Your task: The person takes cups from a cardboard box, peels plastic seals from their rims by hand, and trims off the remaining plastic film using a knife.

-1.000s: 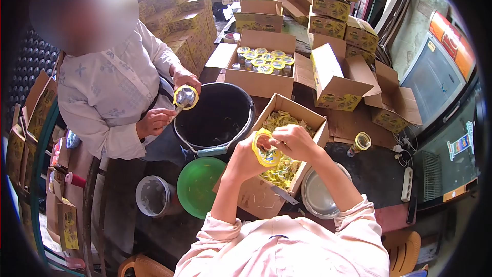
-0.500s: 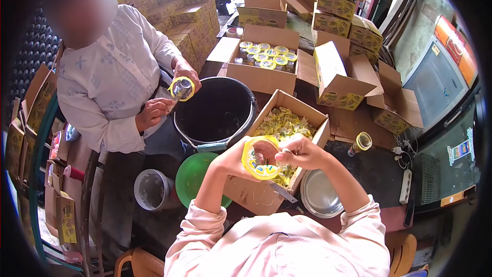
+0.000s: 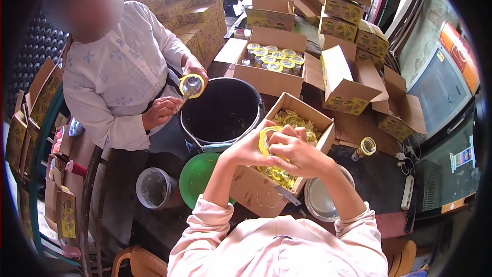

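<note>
My left hand (image 3: 245, 150) is wrapped round a clear cup with a yellow rim (image 3: 265, 141), held above the near part of an open carton (image 3: 328, 129). Yellow-green scraps (image 3: 294, 119) fill much of that carton. Across the cup's mouth lies my right hand (image 3: 297, 153), its fingers bent at the rim; whatever they pinch, if anything, is hidden. Another yellow-rimmed cup (image 3: 367, 145) stands on the dark table to the right. A metal bowl (image 3: 320, 200) sits below my right forearm.
A co-worker (image 3: 120, 66) at the left holds a similar cup (image 3: 192, 86) beside a black bucket (image 3: 220, 110). Nearby are a green basin (image 3: 197, 177) and a grey pail (image 3: 154, 189). A carton of lidded cups (image 3: 269, 79) and stacked boxes (image 3: 341, 13) stand behind.
My right hand has moved in over the cup's mouth, covering much of it. The cup has turned and its opening shows less. The whole view has shifted slightly.
</note>
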The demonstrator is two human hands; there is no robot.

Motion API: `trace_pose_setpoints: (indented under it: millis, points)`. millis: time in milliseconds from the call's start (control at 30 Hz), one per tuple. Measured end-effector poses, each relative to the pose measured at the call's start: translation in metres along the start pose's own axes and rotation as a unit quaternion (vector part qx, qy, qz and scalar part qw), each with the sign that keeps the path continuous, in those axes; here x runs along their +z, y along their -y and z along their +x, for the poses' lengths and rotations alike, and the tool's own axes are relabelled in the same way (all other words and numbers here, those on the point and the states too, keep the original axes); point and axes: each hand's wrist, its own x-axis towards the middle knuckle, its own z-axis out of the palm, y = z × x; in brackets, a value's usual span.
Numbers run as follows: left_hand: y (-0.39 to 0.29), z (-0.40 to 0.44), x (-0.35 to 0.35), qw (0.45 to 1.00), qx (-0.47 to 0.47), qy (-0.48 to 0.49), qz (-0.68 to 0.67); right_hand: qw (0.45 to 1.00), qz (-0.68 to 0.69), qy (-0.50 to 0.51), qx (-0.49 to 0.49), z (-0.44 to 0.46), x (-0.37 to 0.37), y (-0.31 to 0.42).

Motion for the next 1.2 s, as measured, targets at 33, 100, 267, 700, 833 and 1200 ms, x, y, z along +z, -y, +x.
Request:
trace_pose_setpoints:
  millis: [33,100,267,700,833,1200]
  points:
    - [0.002,0.001,-0.001,1.0,-0.005,0.007,0.012,0.999,0.041,-0.009,0.012,0.003,-0.001,-0.001]
    - [0.002,-0.001,0.005,0.998,-0.045,-0.01,-0.047,0.992,0.122,-0.024,0.038,0.007,-0.003,-0.002]
    - [0.0,0.001,0.04,0.95,0.03,-0.232,0.205,0.959,0.203,-0.103,0.17,0.006,0.015,-0.016]
    - [0.031,0.022,0.05,0.957,0.067,-0.249,0.134,0.955,0.011,-0.267,0.128,0.005,0.048,-0.02]
    - [0.041,0.023,0.045,0.936,0.103,-0.206,0.268,0.946,-0.094,-0.293,0.106,0.004,0.053,-0.018]
    - [0.033,0.024,0.053,0.97,0.038,-0.212,0.112,0.926,-0.204,-0.318,0.017,-0.005,0.059,-0.026]
